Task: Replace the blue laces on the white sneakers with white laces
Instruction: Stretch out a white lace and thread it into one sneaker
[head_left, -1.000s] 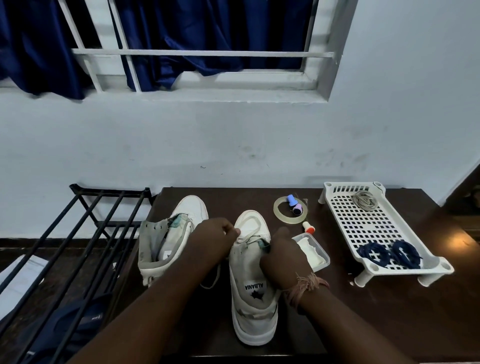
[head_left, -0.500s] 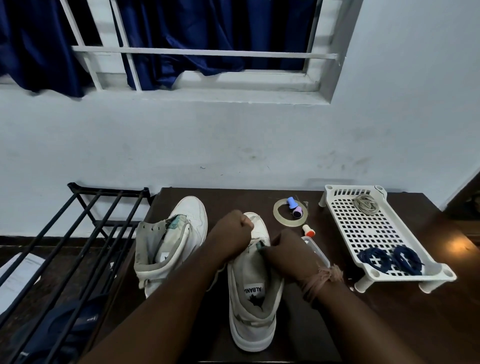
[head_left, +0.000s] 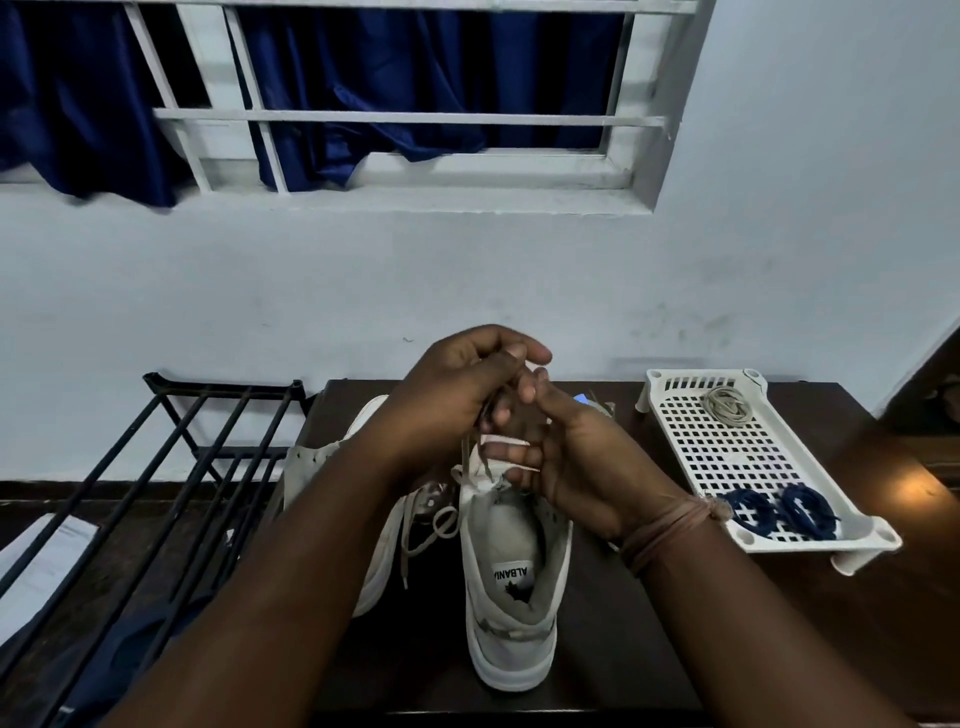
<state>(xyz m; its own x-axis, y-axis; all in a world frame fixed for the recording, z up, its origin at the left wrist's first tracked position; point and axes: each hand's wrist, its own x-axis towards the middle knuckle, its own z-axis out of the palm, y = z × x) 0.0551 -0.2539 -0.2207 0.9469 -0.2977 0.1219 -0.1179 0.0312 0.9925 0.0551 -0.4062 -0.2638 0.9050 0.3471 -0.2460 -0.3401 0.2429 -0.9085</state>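
A white high-top sneaker (head_left: 511, 613) stands heel toward me on the dark table (head_left: 779, 597). A second white sneaker (head_left: 311, 467) lies left of it, mostly behind my left arm. My left hand (head_left: 452, 389) is raised above the near sneaker and pinches a white lace (head_left: 470, 457) that runs down to the eyelets. My right hand (head_left: 561, 452) meets it there, fingers curled on the same lace. A loose lace end (head_left: 436, 525) loops down the sneaker's left side. Two coiled blue laces (head_left: 779, 512) lie in the white tray.
A white perforated tray (head_left: 737, 452) sits on the table's right side, with a coiled pale lace (head_left: 730, 405) at its far end. A black metal rack (head_left: 171, 467) stands left of the table. The wall and barred window rise behind.
Both hands have lifted from the sneaker's tongue up above the shoe, drawing the white lace upward. The camera has tilted and moved closer.
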